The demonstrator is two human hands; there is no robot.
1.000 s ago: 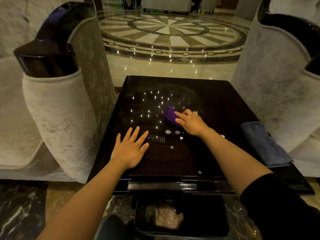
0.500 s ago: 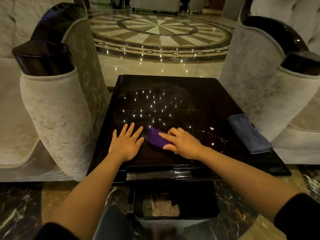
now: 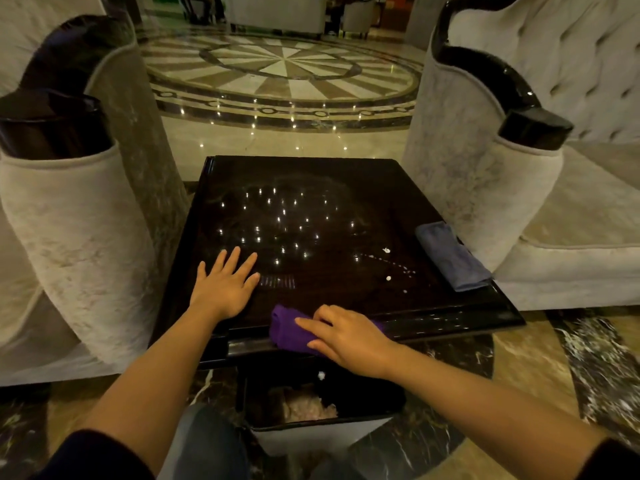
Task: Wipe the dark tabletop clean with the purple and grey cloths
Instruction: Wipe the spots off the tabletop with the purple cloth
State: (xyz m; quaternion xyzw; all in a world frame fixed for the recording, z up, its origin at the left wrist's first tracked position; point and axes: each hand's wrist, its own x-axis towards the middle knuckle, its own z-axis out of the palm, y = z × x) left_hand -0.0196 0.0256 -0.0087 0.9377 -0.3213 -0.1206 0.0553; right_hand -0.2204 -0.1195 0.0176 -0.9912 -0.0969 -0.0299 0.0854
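The dark glossy tabletop (image 3: 311,174) stands between two armchairs. My right hand (image 3: 346,336) presses the folded purple cloth (image 3: 287,329) flat at the table's near edge, the cloth hanging partly over the rim. My left hand (image 3: 225,285) lies flat on the near left of the top, fingers spread, holding nothing. The grey cloth (image 3: 452,256) lies folded at the right edge, untouched. A few white crumbs (image 3: 388,265) and a thin trail of specks sit on the right part of the top. One white crumb (image 3: 321,375) is in the air below the edge.
A bin (image 3: 311,431) with crumpled paper stands on the floor right under the near table edge. Pale upholstered armchairs with black trim flank the table, one on the left (image 3: 69,220) and one on the right (image 3: 485,188). Polished marble floor lies beyond.
My right hand has dragged the purple cloth from the table's middle toward me to the near edge, pushing crumbs off it. My left hand has stayed flat in place.
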